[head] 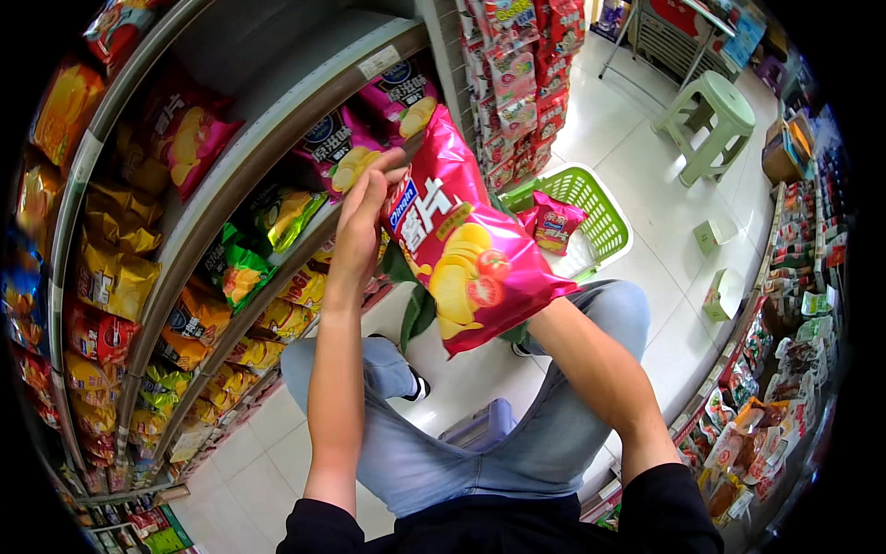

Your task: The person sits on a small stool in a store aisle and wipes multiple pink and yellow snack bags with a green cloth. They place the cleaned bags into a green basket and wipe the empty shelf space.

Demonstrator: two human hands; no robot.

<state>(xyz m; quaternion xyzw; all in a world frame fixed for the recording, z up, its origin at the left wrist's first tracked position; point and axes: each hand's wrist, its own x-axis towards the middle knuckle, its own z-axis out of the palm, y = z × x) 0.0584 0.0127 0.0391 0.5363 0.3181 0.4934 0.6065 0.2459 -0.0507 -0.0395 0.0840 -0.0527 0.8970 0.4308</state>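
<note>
A large glossy pink bag of potato chips (pixel 471 242) is held up in front of me, tilted. Its front bears writing and pictures of chip slices and tomatoes. My left hand (pixel 363 215) is at the bag's upper left end, its fingers stretched along that edge. The right forearm runs up behind the bag's lower right corner; the bag hides my right hand, which supports it from behind. Beyond the bag, a green and white plastic basket (pixel 609 228) stands on the floor with a smaller pink chip bag (pixel 557 223) in it.
Curved-looking store shelves (pixel 277 124) with chip bags rise on the left. Hanging snack packets (pixel 516 83) line the shelf end. A pale green plastic stool (pixel 720 104) stands on the tiled floor. Packaged snacks (pixel 754 443) fill the right-hand shelf. Between my legs is a purple-grey object (pixel 484 426).
</note>
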